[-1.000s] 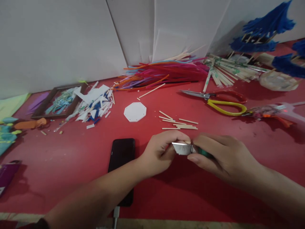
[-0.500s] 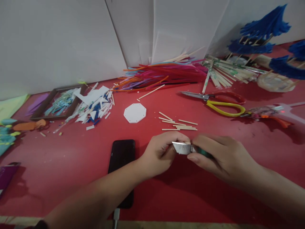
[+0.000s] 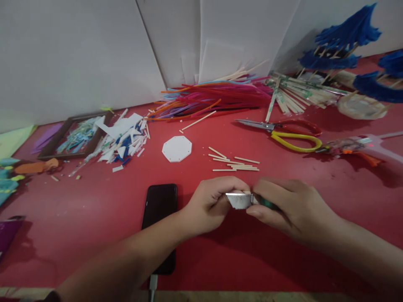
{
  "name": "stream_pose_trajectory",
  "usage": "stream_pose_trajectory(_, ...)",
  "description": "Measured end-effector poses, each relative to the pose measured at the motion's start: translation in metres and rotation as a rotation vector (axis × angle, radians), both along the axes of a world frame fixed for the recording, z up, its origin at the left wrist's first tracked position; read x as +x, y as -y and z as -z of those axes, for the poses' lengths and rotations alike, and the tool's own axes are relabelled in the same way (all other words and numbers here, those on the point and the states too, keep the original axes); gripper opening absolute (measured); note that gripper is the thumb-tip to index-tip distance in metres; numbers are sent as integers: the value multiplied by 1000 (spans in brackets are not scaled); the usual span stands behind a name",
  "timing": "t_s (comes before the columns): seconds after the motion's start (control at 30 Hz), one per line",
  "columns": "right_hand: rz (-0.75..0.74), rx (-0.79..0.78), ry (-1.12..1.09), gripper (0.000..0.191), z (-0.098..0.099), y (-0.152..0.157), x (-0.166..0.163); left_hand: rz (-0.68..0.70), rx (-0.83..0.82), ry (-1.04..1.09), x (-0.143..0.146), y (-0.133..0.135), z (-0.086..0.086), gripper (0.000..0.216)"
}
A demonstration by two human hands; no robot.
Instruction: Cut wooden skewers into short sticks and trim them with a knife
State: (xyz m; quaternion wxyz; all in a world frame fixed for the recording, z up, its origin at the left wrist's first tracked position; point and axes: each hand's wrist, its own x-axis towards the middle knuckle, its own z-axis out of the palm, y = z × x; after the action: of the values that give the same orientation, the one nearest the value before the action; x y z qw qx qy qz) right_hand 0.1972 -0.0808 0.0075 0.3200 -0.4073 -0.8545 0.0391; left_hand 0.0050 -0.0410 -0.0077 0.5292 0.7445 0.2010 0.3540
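My right hand (image 3: 291, 205) grips a utility knife by its green handle, and the silver blade (image 3: 239, 200) points left between my two hands. My left hand (image 3: 210, 203) is curled in a pinch at the blade's tip, fingers pressed together on a thin wooden stick that barely shows above the blade. Both hands rest low over the red table (image 3: 94, 218). Several short cut sticks (image 3: 235, 163) lie just beyond my hands. A white octagonal piece (image 3: 176, 148) lies to their left.
A black phone (image 3: 159, 218) with a cable lies left of my left wrist. Scissors (image 3: 283, 132) with red and yellow handles and a glue gun (image 3: 362, 147) lie at right. Coloured straws (image 3: 214, 98), paper scraps (image 3: 122, 138), a brown tray (image 3: 75, 134) and blue feathered pieces (image 3: 343, 42) line the back.
The hands have stayed almost still; the knife blade has dropped slightly, and the view has shifted a little.
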Motion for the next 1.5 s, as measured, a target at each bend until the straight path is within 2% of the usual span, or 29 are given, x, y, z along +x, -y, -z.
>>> stream_pose_trajectory(0.07, -1, -7, 0, 51, 1, -1, 3, 9, 17, -14, -2, 3, -4, 13)
stream_pose_trajectory(0.13, 61, -54, -3, 54, 3, -3, 13, 66, 80, -15, -4, 7, -8, 16)
stream_pose_trajectory(0.2, 227, -109, -30, 55, 5, -5, 28, 147, 145, -21, -4, 11, -11, 21)
stream_pose_trajectory(0.23, 319, -88, -76, 54, 5, -6, 36, 162, 146, -27, -4, 12, -12, 23)
stream_pose_trajectory(0.27, 432, -84, -112, 49, 5, -6, 42, 136, 120, -30, -3, 13, -12, 24)
stream_pose_trajectory(0.33, 511, -67, -174, 38, 3, -7, 48, 81, 23, -33, -1, 11, -11, 23)
stream_pose_trajectory(0.47, 335, -13, -135, 35, -4, -8, 34, 18, -93, -43, 3, 7, -8, 28)
stream_pose_trajectory(0.67, 49, -83, -64, 33, -5, 0, 10, -36, -92, 1, 4, 5, -4, 22)
stream_pose_trajectory(0.73, -6, -81, -39, 34, -3, 3, 7, -38, -78, 17, 3, 4, -4, 18)
stream_pose_trajectory(0.93, -22, -33, -2, 33, -1, 2, 5, -46, -17, -18, 1, 3, -4, 15)
stream_pose_trajectory(1.5, -32, -52, -9, 34, -1, 4, 5, -53, 29, -11, 1, 3, -1, 17)
